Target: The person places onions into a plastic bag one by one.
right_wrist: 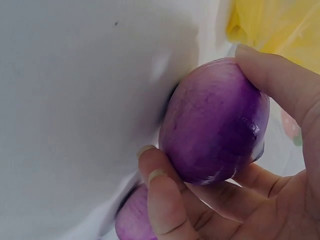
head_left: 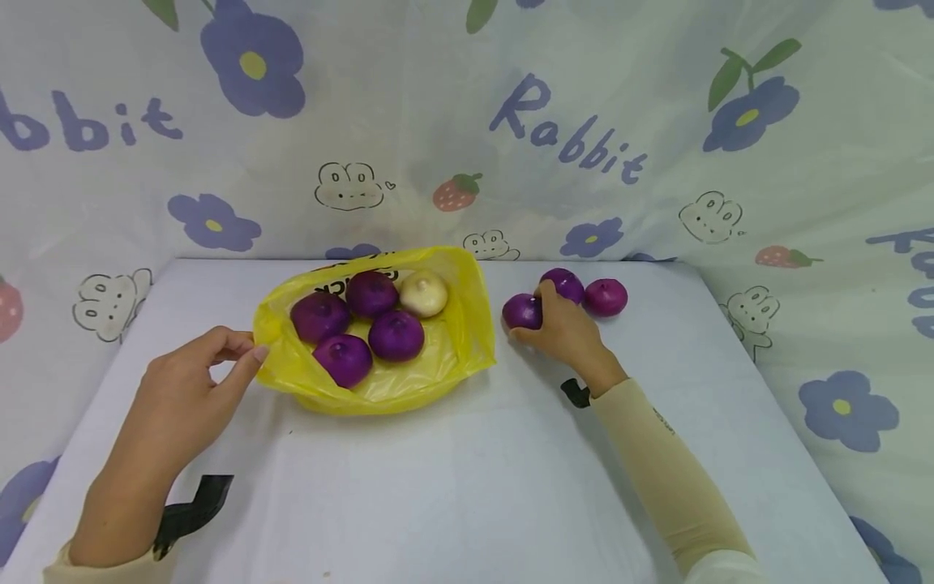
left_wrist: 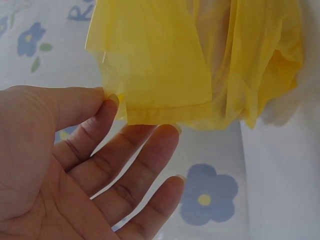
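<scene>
Round glossy purple onion [head_left: 521,314] in right hand [head_left: 565,328], pinched between thumb on one side and curled fingers on the other; on white cloth-covered table [head_left: 452,487] or just off it, cannot tell which. Just past those fingers: two loose round purple onions [head_left: 567,284] [head_left: 607,298], close together on the table. Off to the thumb side, near but apart: crinkled, wide-mouthed yellow plastic bag [head_left: 409,399]. At its opposite end, left hand [head_left: 182,397], pinching the bag rim between thumb and index finger; other three fingers loosely spread, gripping nothing. Inside the bag, beyond left fingertips: four round dark-purple onions [head_left: 396,335] plus one round cream-white onion [head_left: 423,294]. Progress, by judgement: bagging apparently past halfway. Done: five inside. Left: pinched one, outside the bag, then the loose pair behind right fingers.
</scene>
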Demonstrator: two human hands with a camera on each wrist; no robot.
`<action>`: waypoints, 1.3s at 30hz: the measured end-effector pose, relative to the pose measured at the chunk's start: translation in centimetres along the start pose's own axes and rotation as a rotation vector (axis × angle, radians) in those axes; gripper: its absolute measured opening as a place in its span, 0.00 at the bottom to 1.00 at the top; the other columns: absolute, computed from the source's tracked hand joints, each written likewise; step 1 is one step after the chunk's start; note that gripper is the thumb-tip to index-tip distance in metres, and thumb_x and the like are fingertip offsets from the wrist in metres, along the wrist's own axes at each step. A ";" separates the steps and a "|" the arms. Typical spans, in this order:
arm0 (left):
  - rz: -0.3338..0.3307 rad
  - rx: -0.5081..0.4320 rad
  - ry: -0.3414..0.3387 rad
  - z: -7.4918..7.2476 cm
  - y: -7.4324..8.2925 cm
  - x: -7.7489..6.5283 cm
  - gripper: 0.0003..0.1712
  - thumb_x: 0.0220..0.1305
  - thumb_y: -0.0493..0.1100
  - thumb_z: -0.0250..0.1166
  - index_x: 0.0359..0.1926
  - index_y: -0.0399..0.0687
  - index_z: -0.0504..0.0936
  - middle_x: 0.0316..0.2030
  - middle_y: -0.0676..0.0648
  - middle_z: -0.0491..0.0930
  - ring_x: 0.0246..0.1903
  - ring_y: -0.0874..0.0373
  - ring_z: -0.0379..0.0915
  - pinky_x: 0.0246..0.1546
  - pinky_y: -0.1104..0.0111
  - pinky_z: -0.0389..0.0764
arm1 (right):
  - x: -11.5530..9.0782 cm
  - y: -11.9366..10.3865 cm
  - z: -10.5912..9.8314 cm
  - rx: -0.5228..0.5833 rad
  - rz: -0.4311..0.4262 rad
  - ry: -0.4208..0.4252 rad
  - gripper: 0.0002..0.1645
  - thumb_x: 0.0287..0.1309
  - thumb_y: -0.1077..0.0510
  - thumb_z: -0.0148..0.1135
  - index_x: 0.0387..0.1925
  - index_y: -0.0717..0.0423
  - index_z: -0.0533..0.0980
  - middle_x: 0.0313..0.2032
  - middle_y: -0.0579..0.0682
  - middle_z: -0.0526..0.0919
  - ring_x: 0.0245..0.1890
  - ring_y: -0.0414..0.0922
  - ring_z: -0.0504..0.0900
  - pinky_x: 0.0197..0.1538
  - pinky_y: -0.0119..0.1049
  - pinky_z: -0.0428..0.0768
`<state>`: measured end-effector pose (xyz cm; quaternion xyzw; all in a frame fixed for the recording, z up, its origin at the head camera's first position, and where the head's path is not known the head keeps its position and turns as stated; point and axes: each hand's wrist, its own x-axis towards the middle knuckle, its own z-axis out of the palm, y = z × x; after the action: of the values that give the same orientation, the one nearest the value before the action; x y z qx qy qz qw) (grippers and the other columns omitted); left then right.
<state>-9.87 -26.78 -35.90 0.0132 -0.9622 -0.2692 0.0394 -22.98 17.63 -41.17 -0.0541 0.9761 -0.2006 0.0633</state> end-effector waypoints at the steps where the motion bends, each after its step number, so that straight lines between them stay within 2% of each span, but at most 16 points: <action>1: -0.003 0.000 0.000 0.0 0.0 0.0 0.22 0.78 0.53 0.61 0.58 0.39 0.79 0.52 0.34 0.84 0.42 0.39 0.75 0.38 0.47 0.79 | 0.0 0.0 0.0 0.002 -0.003 0.003 0.48 0.55 0.37 0.78 0.65 0.54 0.63 0.52 0.59 0.83 0.47 0.59 0.84 0.56 0.56 0.83; 8: 0.004 -0.011 0.004 0.0 0.0 -0.1 0.22 0.78 0.53 0.61 0.58 0.40 0.79 0.53 0.34 0.84 0.43 0.37 0.76 0.39 0.45 0.79 | -1.0 -0.4 -0.9 0.007 -0.041 0.036 0.49 0.55 0.35 0.78 0.65 0.54 0.64 0.52 0.60 0.83 0.46 0.59 0.85 0.54 0.57 0.84; 16: 0.002 -0.002 -0.001 0.0 0.0 0.0 0.22 0.78 0.54 0.61 0.58 0.41 0.80 0.51 0.36 0.84 0.41 0.41 0.75 0.36 0.55 0.75 | -2.6 -1.5 -2.3 0.001 -0.068 0.054 0.48 0.55 0.38 0.79 0.66 0.55 0.65 0.51 0.60 0.84 0.45 0.58 0.86 0.52 0.58 0.85; 20: -0.004 -0.001 -0.004 0.0 0.1 0.1 0.22 0.78 0.53 0.61 0.58 0.41 0.80 0.50 0.36 0.84 0.41 0.41 0.74 0.36 0.54 0.76 | -3.1 -1.9 -2.7 -0.005 -0.067 0.051 0.49 0.54 0.37 0.79 0.67 0.54 0.64 0.52 0.60 0.84 0.45 0.58 0.86 0.50 0.57 0.86; 28: 0.000 -0.023 -0.002 0.0 0.2 0.1 0.22 0.78 0.52 0.61 0.58 0.39 0.79 0.51 0.35 0.84 0.47 0.35 0.75 0.42 0.42 0.78 | -4.0 -2.8 -3.8 -0.005 -0.118 0.075 0.51 0.55 0.38 0.79 0.70 0.55 0.64 0.59 0.60 0.82 0.51 0.58 0.85 0.53 0.57 0.85; 36: 0.003 -0.019 0.003 0.1 0.0 0.0 0.21 0.78 0.53 0.61 0.58 0.40 0.80 0.50 0.37 0.84 0.44 0.38 0.75 0.39 0.46 0.78 | -4.5 -3.7 -4.8 -0.042 -0.204 0.116 0.53 0.56 0.36 0.77 0.74 0.56 0.65 0.64 0.58 0.79 0.55 0.57 0.84 0.55 0.56 0.85; 39: -0.006 -0.017 -0.004 0.1 0.2 0.0 0.22 0.78 0.53 0.61 0.58 0.39 0.79 0.51 0.35 0.84 0.45 0.37 0.75 0.40 0.44 0.79 | -4.9 -4.3 -5.1 -0.038 -0.244 0.138 0.54 0.56 0.37 0.78 0.75 0.56 0.65 0.67 0.57 0.77 0.59 0.56 0.82 0.57 0.54 0.84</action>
<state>-9.89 -26.59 -35.89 0.0150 -0.9599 -0.2775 0.0366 -18.50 16.29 -34.34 -0.1598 0.9680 -0.1913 -0.0298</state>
